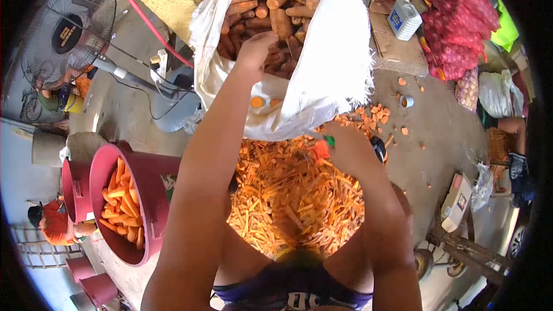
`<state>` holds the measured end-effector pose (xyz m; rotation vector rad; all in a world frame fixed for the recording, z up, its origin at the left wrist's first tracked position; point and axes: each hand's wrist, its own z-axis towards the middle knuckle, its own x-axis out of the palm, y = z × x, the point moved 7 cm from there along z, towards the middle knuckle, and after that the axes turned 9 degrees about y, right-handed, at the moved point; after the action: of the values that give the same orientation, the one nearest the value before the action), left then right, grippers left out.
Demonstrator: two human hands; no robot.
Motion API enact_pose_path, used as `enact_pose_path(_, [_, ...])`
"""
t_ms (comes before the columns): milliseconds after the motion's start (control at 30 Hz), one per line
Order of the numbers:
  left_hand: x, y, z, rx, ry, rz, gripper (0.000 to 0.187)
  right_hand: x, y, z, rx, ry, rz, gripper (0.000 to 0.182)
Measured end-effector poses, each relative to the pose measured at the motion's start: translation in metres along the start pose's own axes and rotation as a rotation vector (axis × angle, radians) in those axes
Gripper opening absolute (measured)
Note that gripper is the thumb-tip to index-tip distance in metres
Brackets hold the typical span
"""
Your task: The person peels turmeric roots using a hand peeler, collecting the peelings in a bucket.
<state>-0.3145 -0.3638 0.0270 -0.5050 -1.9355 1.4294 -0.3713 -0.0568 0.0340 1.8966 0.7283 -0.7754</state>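
Observation:
A white woven sack (328, 63), its mouth wide open, holds many unpeeled carrots (280, 23). My left hand (259, 52) reaches into it and rests over the carrots; its fingertips are partly hidden, and I cannot tell whether they grip one. My right hand (344, 147) is closed at the sack's lower edge, around a small tool with green and red parts (321, 150). Beneath that hand and between my legs lies a big heap of orange carrot peelings (288, 196). A cut carrot end (257, 102) sits on the sack's folded rim.
To my left a red tub (144, 207) holds peeled carrots (122, 204). A fan (69, 31) stands behind it. Red mesh sacks (455, 23) and a white jug (405, 18) are at upper right. Carrot pieces litter the floor by a small cup (407, 101). Other people sit at both sides.

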Motion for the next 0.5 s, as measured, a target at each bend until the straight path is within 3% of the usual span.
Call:
enact_pose_path(100, [0.004, 0.018, 0.08, -0.056, -0.067, 0.239, 0.049, -0.007, -0.012, 0.0, 0.078, 0.088, -0.026, 0.018])
enact_pose_path(167, [0.006, 0.014, 0.115, 0.024, -0.316, 0.967, 0.073, -0.008, -0.017, 0.003, 0.043, 0.064, 0.004, 0.018])
enact_pose_path(233, [0.016, 0.015, 0.111, -0.08, -0.518, 1.077, 0.085, -0.009, -0.02, 0.004, 0.044, 0.075, -0.001, 0.018])
enact_pose_path(300, [0.004, 0.008, 0.113, -0.063, -0.49, 1.092, 0.077, -0.011, -0.021, 0.0, 0.011, 0.038, 0.006, 0.017])
enact_pose_path(367, [0.008, -0.004, 0.09, -0.094, -0.231, 0.841, 0.06, -0.018, -0.021, -0.006, -0.001, 0.014, 0.033, 0.015])
enact_pose_path(400, [0.001, -0.012, 0.072, -0.082, -0.233, 0.846, 0.06, -0.018, -0.023, -0.009, -0.016, -0.003, 0.057, 0.017])
enact_pose_path(467, [-0.014, -0.006, 0.028, -0.065, -0.057, 0.025, 0.041, -0.018, -0.017, -0.019, -0.055, -0.023, 0.082, 0.02])
enact_pose_path(500, [-0.011, -0.012, 0.003, -0.017, 0.114, -0.236, 0.03, -0.019, -0.015, -0.025, -0.054, -0.033, 0.106, 0.019])
